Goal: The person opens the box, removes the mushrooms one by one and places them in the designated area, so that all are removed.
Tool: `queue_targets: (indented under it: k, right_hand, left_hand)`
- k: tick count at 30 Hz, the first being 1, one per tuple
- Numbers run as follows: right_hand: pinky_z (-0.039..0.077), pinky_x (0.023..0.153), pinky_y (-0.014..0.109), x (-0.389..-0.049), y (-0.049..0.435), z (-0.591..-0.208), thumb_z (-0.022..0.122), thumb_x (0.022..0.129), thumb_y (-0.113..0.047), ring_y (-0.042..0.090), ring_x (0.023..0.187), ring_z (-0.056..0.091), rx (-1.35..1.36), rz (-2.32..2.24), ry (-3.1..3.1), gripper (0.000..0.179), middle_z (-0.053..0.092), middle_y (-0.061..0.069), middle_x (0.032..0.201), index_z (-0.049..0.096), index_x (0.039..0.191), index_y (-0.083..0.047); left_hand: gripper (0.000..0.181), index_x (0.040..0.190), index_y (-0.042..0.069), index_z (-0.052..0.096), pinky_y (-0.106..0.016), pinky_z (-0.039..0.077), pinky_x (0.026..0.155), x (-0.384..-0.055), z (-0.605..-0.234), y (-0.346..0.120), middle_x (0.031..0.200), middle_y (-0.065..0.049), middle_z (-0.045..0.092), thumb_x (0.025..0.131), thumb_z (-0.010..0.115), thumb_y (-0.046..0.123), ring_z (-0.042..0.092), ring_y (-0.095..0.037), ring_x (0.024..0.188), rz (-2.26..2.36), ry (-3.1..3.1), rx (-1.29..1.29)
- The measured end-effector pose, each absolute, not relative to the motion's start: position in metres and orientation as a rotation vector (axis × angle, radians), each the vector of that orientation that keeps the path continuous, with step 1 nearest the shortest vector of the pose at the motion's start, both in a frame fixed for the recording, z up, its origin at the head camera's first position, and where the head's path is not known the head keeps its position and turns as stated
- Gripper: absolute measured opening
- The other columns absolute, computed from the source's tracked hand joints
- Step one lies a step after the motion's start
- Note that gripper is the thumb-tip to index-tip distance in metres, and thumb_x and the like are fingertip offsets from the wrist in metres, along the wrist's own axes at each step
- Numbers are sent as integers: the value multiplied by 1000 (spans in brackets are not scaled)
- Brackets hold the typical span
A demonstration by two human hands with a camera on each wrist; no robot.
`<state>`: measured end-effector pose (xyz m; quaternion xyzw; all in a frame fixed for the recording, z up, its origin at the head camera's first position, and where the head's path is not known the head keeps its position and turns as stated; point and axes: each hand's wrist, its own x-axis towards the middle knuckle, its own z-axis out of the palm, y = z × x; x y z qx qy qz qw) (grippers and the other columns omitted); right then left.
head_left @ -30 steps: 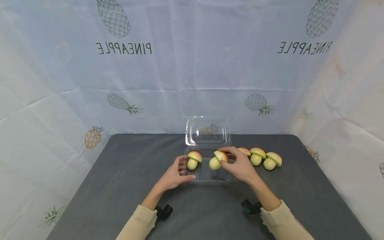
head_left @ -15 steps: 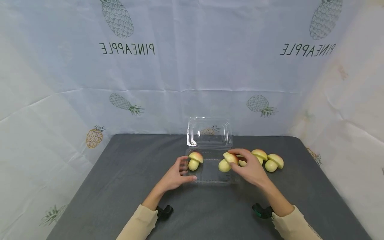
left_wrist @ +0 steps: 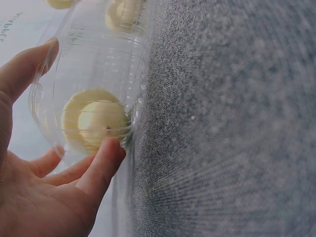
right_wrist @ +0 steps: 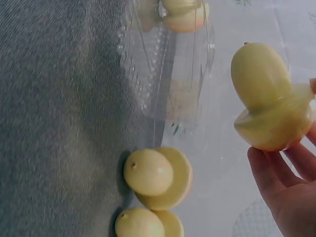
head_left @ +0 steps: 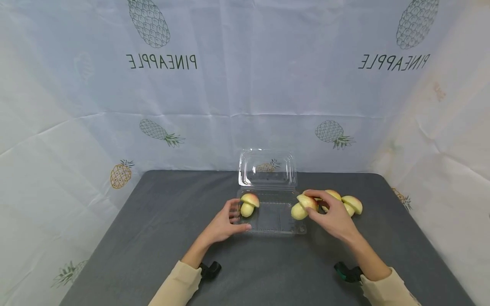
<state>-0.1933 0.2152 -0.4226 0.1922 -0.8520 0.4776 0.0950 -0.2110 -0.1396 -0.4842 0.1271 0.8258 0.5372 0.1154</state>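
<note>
A clear plastic container (head_left: 268, 233) lies on the table with its lid (head_left: 266, 170) raised behind it. My left hand (head_left: 220, 226) holds its left end, thumb at the front corner and fingertips against the side wall. Behind that wall rests a mushroom-shaped piece (left_wrist: 94, 118), pale yellow stem and red-tinged cap. Over the container's right edge, my right hand (head_left: 334, 217) grips another mushroom-shaped piece (right_wrist: 269, 94) by its cap, stem pointing left in the head view. Several fingers (right_wrist: 269, 173) support the cap in the right wrist view.
Other mushroom-shaped pieces (head_left: 353, 204) lie in a row on the table right of the container, partly hidden by my right hand. The dark grey tabletop (head_left: 275, 272) ends at a white pineapple-print curtain (head_left: 214, 140).
My right hand has moved right with the mushroom-shaped piece, from above the middle of the container to its right edge. The left hand keeps its place on the container.
</note>
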Motion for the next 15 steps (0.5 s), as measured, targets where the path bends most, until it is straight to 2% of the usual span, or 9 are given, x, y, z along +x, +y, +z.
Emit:
queue_targets:
  k: [5, 12, 15]
  right_hand:
    - [51, 92, 20, -191, 223, -421, 73, 96, -12, 13, 112, 57, 551, 1393, -2511, 41, 61, 8, 131, 64, 136, -9]
    - [50, 89, 17, -190, 233, -423, 72, 95, -8, 11, 109, 59, 551, 1354, -2495, 38, 62, 10, 129, 65, 132, -8]
    - [49, 88, 14, -190, 237, -425, 72, 95, -6, 5, 109, 57, 548, 1357, -2484, 37, 62, 12, 128, 65, 131, -6]
  left_hand:
    - [98, 158, 15, 27, -51, 51, 103, -211, -484, -140, 151, -20, 39, 84, 86, 40, 51, -39, 132, 1576, 2421, 374]
    - [97, 158, 15, 27, -51, 51, 102, -211, -485, -140, 151, -20, 40, 84, 86, 40, 52, -39, 132, 1569, 2423, 376]
    - [97, 158, 15, 27, -51, 51, 103, -210, -484, -140, 151, -20, 40, 84, 86, 40, 52, -39, 132, 1569, 2424, 377]
